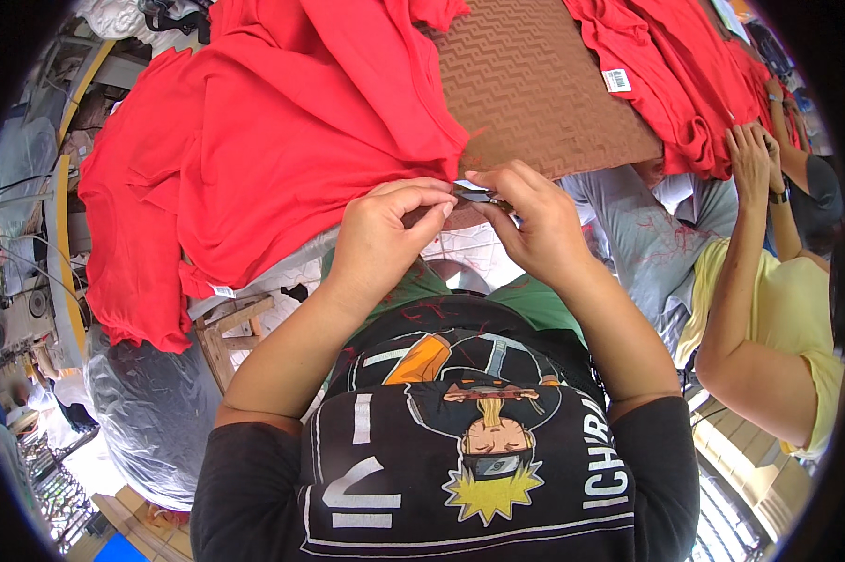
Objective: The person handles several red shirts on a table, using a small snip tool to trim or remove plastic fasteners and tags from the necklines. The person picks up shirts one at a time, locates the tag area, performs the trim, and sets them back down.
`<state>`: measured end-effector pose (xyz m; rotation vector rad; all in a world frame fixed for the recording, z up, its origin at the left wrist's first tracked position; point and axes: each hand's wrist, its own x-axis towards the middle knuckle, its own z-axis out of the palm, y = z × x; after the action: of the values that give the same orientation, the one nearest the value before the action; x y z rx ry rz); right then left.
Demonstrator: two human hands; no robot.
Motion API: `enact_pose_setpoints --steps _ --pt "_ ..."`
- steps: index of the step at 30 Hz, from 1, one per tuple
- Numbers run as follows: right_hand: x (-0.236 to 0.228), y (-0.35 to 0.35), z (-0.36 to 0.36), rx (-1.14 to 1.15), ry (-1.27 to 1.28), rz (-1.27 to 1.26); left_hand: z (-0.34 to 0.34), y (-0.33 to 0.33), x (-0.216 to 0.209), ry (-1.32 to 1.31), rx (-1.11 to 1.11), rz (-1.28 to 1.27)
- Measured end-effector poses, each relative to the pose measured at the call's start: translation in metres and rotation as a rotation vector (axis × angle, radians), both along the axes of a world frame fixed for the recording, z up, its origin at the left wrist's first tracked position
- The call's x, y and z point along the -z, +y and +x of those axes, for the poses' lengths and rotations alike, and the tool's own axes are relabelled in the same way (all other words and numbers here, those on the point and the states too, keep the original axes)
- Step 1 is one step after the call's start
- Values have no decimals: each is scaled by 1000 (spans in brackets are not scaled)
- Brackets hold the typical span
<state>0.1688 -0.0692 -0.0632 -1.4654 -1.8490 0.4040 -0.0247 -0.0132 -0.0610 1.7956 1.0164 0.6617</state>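
Observation:
A large red garment [282, 122] lies spread over the left part of the table, its near corner reaching my fingers. At that corner my left hand [390, 225] is closed, thumb and forefinger pinching the garment's edge. A bit of white, perhaps a label, shows between the two hands. Small dark thread snips [479, 196] sit in my right hand [540, 220], which is closed around them. Their blades point left toward my left fingertips and nearly meet them.
A brown patterned cloth [535, 84] covers the table. On the right, a person in yellow [769, 318] handles another red garment [666, 66] bearing a white tag. A plastic-covered bundle [151, 412] and a wooden stool [230, 337] stand at left. Loose red threads lie about.

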Motion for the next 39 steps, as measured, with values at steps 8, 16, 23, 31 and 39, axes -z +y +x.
enact_pose_setpoints --steps 8,16,23,31,39 --pt "-3 6 2 17 -24 33 -14 8 -24 233 277 301" --pt "-19 37 41 209 77 -131 -16 23 -82 225 381 449" --pt "0 61 27 96 -7 -218 35 35 5 237 47 658" --pt "-27 49 26 129 364 -416 31 45 -16 108 -19 881" --pt "-45 37 24 59 439 -334 29 46 -31 -4 124 967"
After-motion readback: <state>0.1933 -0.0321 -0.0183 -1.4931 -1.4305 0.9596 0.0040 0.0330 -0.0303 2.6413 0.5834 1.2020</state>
